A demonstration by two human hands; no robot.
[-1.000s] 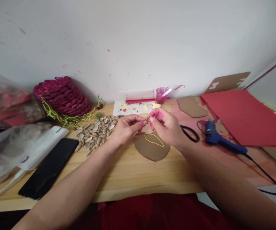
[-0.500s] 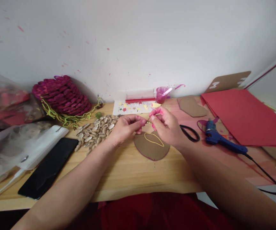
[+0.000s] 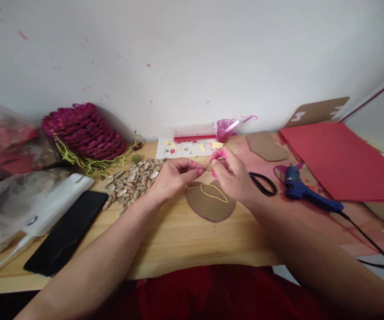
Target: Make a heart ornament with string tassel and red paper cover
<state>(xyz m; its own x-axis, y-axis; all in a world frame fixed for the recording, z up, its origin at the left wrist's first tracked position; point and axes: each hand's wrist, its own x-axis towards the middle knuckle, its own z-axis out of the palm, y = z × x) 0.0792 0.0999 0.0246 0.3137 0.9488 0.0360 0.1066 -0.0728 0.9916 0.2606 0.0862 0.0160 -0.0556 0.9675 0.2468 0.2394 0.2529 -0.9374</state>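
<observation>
Two hands pinch a fine strand above a brown card cutout at the middle of the table.

The left hand and right hand each press thumb and forefinger together on the strand, stretched between them just above the card cutout, which lies flat on the table and carries a yellow loop. The strand looks so thin that a harder pull could snap it or slip it from either pinch. A lowered wrist could push the loop out of shape or scatter the seed pile beside the left hand. The fingers hide the strand's ends, and any knot is too small to make out.
</observation>
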